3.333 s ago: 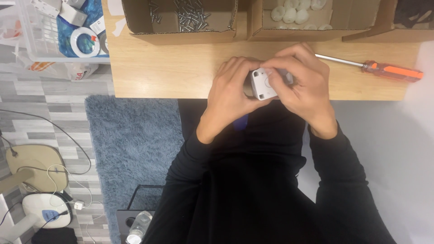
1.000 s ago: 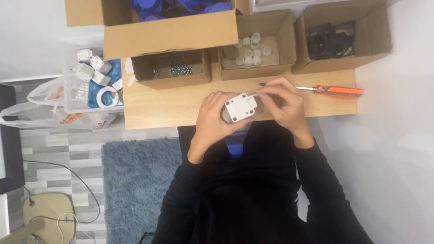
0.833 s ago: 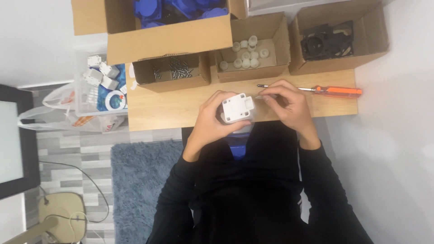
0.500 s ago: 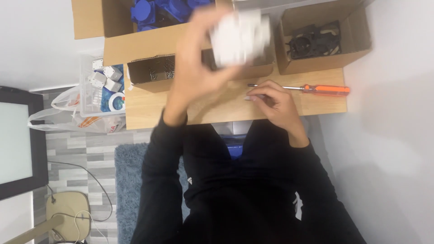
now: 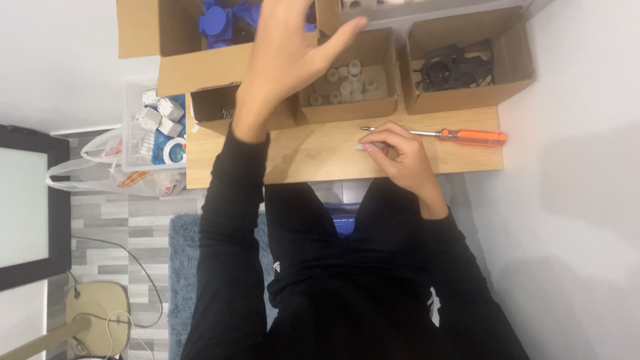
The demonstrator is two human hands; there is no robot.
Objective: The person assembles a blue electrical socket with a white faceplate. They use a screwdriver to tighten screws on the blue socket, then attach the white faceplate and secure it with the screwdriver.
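The white part has left the raised left hand (image 5: 283, 63); screwdriver (image 5: 460, 137) beside right hand (image 5: 400, 160).

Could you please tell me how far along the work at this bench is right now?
Done: the white part held a moment ago is gone from the left hand, now open above the boxes. In hand: the right hand rests on the table, fingers curled by the screwdriver tip. Left: the screwdriver lies ungripped; where the part went is unseen.

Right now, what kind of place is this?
Probably a small home assembly bench: cardboard boxes of sorted parts on a narrow wooden table, a screwdriver by the right hand, rug underfoot.
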